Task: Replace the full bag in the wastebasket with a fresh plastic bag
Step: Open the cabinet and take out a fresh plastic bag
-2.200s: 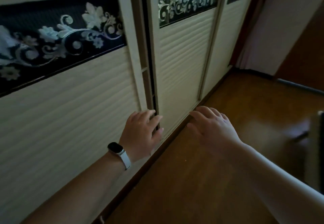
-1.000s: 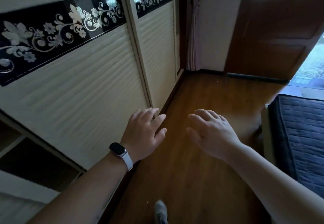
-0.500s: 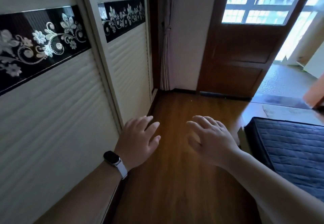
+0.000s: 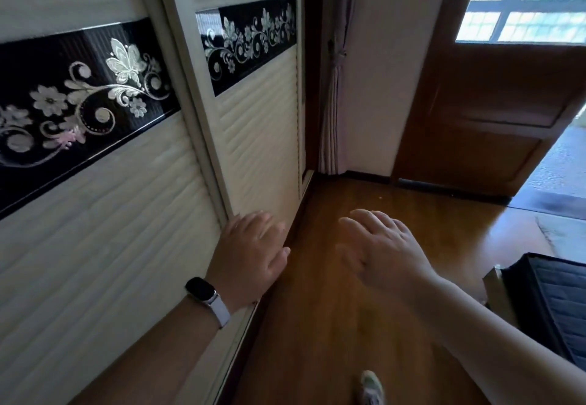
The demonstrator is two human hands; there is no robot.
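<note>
**Hands.** Left hand: fingers straight and slightly spread, holding nothing, in front of the lower panel of the wardrobe. Whether it touches the panel cannot be told. Right hand: fingers loosely spread, empty, out over the floor to the right of the wardrobe.

**Task things.** Wastebasket, full bag, fresh bag: none in view, neither along the wardrobe's foot nor beyond its far end.

**Step, as judged.** On foot, seeking the wastebasket or a fresh bag; the swap is not yet begun. To do it well:
- hold both hands free
- look low along the floor past the wardrobe's far end and by the door
- clear the corner of the bed opposite the wardrobe

**Materials and shapes.**
- Wardrobe: sliding doors, cream, matte, ribbed in fine horizontal waves. Each is crossed by a glossy black band with silver flowers and scrolls.
- Floor: brown wood boards, polished, catching light.
- Curtain: pale, pleated, tied, just past the wardrobe's far end.
- Door: dark wood, panelled, with a window above.
- Bed: dark quilted mattress, boxy edge.
- Watch: black rounded face, white strap, on the left wrist.
- Shoe: pale toe, near the wardrobe's near end.
</note>
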